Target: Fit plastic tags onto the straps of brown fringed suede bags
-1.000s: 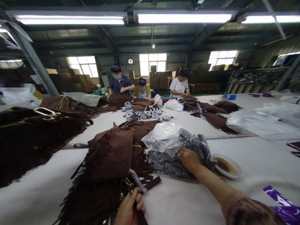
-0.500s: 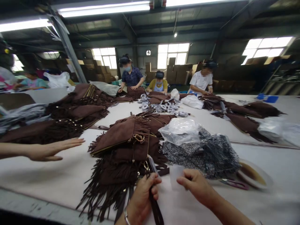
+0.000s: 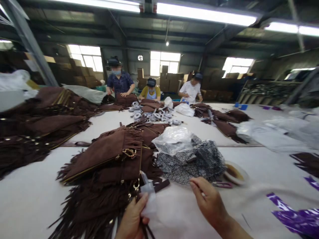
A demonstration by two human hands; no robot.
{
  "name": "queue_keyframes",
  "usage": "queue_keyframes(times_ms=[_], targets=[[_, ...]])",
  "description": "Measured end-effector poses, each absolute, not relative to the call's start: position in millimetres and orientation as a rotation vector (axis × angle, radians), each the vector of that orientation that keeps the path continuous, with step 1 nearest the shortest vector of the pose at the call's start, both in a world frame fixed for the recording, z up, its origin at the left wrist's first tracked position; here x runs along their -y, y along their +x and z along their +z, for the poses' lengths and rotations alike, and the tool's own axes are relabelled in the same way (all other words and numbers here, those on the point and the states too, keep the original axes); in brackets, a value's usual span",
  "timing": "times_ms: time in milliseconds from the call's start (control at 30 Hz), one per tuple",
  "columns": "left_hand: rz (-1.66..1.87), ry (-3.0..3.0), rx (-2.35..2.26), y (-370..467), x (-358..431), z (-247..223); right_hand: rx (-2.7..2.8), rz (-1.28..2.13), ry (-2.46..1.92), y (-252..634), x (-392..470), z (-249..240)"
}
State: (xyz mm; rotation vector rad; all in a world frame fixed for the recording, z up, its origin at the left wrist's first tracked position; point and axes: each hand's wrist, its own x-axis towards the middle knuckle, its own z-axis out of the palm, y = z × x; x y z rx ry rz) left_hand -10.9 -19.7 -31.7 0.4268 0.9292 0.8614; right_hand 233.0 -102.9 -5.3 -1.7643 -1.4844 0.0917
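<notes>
Head view: slip moved from right hand (grip unclear) into pinching left hand.

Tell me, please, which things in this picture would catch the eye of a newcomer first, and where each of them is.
The pile of dark brown fringed bags stands out first, in the foreground left of centre, with a gold-coloured clasp on the top one. Just right of it lies a black-and-white cloth, partly overlapped by clear plastic. Below, near the bottom edge, the left hand holds a translucent slip.
</notes>
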Motion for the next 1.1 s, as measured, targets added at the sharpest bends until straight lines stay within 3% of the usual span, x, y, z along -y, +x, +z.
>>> queue_keyframes(times_ms=[100, 267, 467, 700, 900, 1100], targets=[[0.826, 0.404, -0.932, -7, 15, -27, 1.297, -0.269, -1.998, 308, 134, -12], [0.804, 0.387, -0.915, -2, 14, -25, 1.288, -0.478, -2.520, 396, 142, -32], [0.791, 0.393, -0.933, -4, 16, -26, 1.421, -0.209, -2.596, 432, 141, -53], [0.791, 0.421, -0.938, -1, 14, -28, 1.488, -0.447, -2.619, 454, 140, -36], [0.768, 0.444, -0.975, -4, 12, -34, 1.570, -0.363, -2.690, 446, 132, -8], [0.802, 0.455, -0.907, -3, 16, -30, 1.546, -0.169, -2.783, 436, 130, -16]])
